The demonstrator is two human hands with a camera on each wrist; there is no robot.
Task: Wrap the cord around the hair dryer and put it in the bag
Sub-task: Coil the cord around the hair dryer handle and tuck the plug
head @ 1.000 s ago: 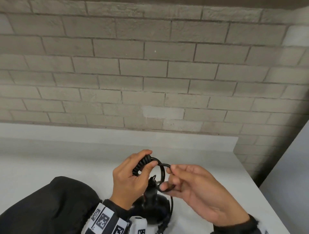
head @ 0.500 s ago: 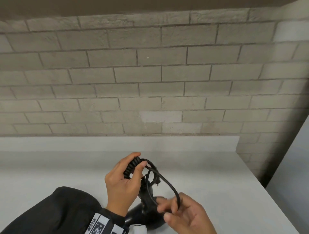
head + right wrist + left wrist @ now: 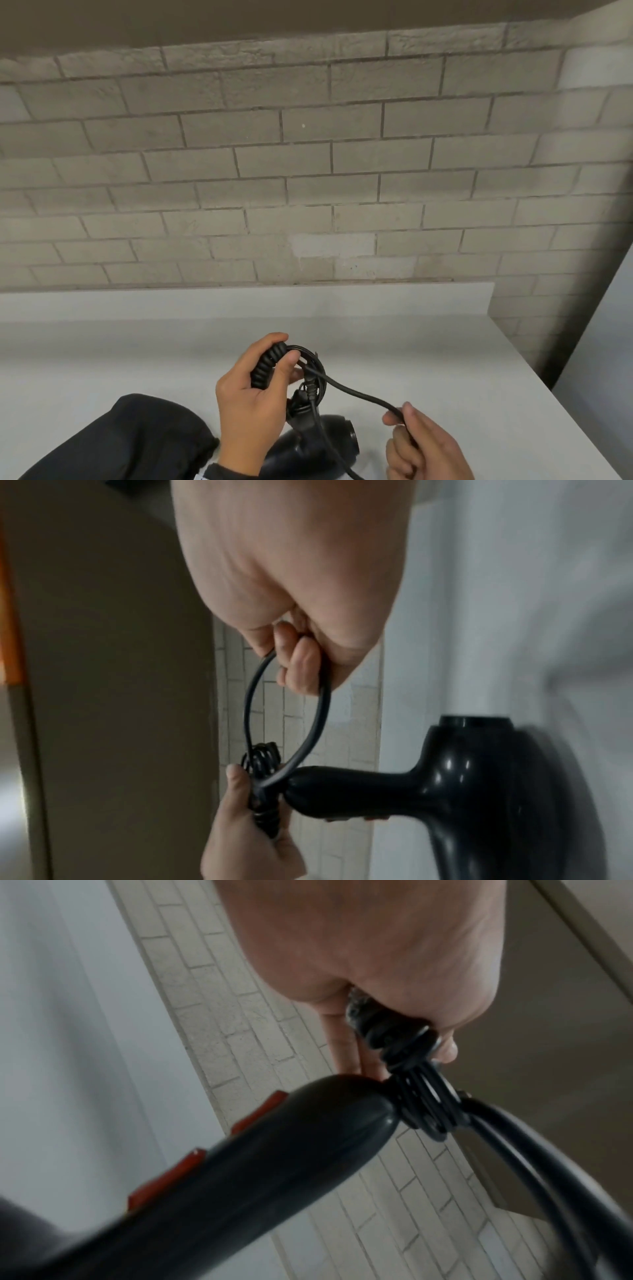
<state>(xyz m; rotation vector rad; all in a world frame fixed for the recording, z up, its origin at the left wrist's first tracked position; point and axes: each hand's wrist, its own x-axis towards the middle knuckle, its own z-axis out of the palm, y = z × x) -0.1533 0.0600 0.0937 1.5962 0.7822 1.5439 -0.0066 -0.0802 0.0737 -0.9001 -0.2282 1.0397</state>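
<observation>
While hands (image 3: 253, 404) grip cord (image 3: 356, 392), dryer (image 3: 329, 442) rests

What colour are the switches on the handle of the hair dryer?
Red switches on the black hair dryer; the left wrist view shows them best.

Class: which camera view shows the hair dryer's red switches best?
Left wrist view: two red switches sit plainly along the hair dryer handle. The right wrist view shows only faint reddish slivers under the handle; the head view shows none.

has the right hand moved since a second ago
Yes. The right hand, pinching the thin black cord, has moved right and nearer the camera, away from the left hand, toward the white counter's right edge.
</observation>
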